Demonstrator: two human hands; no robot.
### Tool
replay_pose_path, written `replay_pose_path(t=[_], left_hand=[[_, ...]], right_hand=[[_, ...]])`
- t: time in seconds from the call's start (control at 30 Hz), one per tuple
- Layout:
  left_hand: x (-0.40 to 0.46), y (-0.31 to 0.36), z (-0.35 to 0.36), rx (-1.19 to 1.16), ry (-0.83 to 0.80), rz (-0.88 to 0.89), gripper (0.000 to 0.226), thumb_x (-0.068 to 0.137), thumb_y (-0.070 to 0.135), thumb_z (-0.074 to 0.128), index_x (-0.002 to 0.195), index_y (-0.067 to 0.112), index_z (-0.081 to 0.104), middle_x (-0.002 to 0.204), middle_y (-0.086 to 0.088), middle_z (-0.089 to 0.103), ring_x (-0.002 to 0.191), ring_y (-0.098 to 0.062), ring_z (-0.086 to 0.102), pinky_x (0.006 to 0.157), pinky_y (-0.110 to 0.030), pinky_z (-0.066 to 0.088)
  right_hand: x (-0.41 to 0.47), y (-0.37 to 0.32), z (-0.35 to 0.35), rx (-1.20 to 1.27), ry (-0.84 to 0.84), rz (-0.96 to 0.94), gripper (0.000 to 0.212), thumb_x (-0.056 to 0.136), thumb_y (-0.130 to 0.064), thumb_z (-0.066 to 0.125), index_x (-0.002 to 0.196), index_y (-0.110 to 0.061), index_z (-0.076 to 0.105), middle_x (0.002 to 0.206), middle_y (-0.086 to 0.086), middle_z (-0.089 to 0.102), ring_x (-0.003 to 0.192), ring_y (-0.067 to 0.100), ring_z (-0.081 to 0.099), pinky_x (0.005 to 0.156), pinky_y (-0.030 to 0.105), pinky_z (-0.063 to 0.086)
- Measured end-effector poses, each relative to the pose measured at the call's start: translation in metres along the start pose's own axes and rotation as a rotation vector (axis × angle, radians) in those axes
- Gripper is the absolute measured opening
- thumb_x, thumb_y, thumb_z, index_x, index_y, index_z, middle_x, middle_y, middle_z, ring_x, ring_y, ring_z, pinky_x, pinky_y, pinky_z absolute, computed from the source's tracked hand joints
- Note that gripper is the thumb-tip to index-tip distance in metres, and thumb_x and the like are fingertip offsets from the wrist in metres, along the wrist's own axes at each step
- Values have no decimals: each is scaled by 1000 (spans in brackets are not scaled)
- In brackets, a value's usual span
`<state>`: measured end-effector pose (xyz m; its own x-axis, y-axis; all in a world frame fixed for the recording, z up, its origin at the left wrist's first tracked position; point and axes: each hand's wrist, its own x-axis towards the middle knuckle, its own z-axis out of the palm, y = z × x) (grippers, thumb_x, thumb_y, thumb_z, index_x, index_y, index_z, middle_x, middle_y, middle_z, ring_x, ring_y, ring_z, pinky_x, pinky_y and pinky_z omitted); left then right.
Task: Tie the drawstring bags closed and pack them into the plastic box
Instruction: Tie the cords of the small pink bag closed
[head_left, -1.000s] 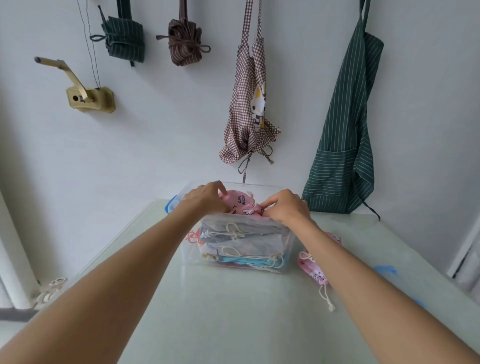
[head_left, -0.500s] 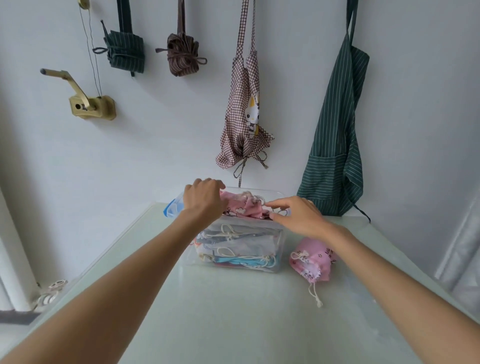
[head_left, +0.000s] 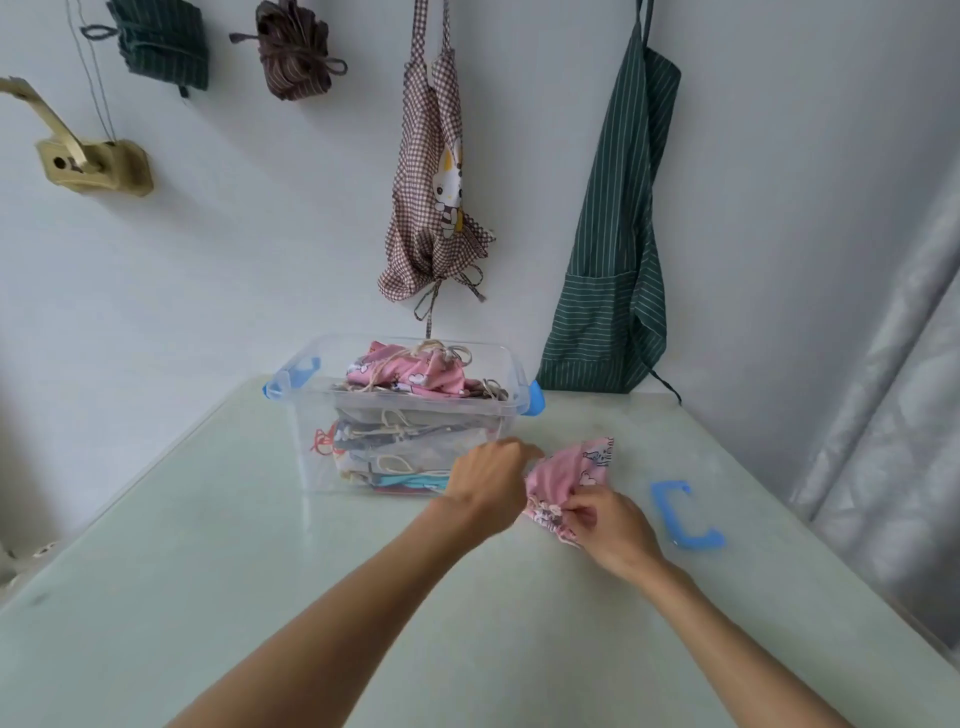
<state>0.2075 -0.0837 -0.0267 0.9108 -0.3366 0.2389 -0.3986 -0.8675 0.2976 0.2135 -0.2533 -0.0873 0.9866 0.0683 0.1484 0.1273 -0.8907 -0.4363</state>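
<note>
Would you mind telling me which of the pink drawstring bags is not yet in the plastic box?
The pink bag on the table, right of the plastic box, held between the left hand and right hand; the other pink bag tops the box's pile.

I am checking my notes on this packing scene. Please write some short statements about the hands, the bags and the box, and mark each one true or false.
1. Both hands are on the pink bag on the table. True: the left hand and the right hand are at the pink bag.
2. The plastic box is empty. False: it holds many bags, stacked up to its rim.
3. A lid covers the box. False: the box is open on top.
4. A blue clip lies on the table right of the hands. True.
5. The green striped apron lies folded on the table. False: it hangs on the wall.
</note>
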Motion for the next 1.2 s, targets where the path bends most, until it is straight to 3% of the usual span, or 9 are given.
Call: replay_pose_path(t=[0.1,0.23,0.37,0.53,0.67,0.77,0.93,1.07,1.2], left_hand=[[-10,-7,19,74,-185,17,53,91,11,51,141,25,40,145,2,43,132,-24,41,102,-43,42],[-44,-9,33,104,-211,-28,40,91,43,55,128,29,52,135,4,53,124,-21,48,94,-33,41],[-88,-13,39,37,-109,-81,33,92,50,47,111,27,60,119,8,62,112,-21,55,80,-31,43],[-149,-17,29,-246,-85,-195,27,97,44,42,98,30,65,108,11,66,105,-18,58,82,-28,43],[-183,-12,25,-379,-45,-190,27,98,37,43,93,26,67,115,15,63,108,-13,57,91,-28,43],[-202,-6,18,-488,-2,-211,26,98,37,44,84,34,66,113,17,63,105,-7,59,89,-24,42],[-214,1,6,-769,61,-286,19,84,25,68,99,37,69,98,15,72,96,-2,66,88,-31,52],[-217,7,12,-627,25,-333,32,70,45,78,99,35,71,101,16,71,96,-1,64,86,-26,51],[-217,14,13,-404,25,-341,32,67,58,74,91,36,71,100,17,70,97,-8,63,81,-27,51]], right_hand=[[-14,-2,-2,-120,19,-26,19,90,-32,53,99,-31,70,101,-9,71,100,16,61,108,34,19],[-50,-10,-10,-9,-91,-161,19,86,-24,58,99,-23,72,98,-1,72,94,22,62,82,27,41],[-100,-19,-10,221,-110,-181,31,81,-22,65,111,-26,67,115,-10,65,110,10,57,91,22,43],[-155,-25,-7,73,64,224,52,77,-56,62,120,-28,53,120,-8,53,120,17,43,95,28,33],[-179,-34,-4,167,43,251,19,83,-49,61,89,-32,68,103,-7,57,106,18,50,87,28,36],[-190,-44,-4,431,55,230,15,84,-38,65,75,-26,66,79,-11,61,78,14,59,67,20,42],[-198,-59,-4,865,-44,321,26,80,-11,70,89,-18,47,94,0,65,58,10,66,53,19,45],[-207,-68,3,621,-116,304,57,69,-7,74,117,-21,47,114,0,57,84,11,56,71,24,46],[-213,-78,6,39,62,278,45,75,-40,68,115,-23,57,115,2,51,113,24,41,90,28,38]])
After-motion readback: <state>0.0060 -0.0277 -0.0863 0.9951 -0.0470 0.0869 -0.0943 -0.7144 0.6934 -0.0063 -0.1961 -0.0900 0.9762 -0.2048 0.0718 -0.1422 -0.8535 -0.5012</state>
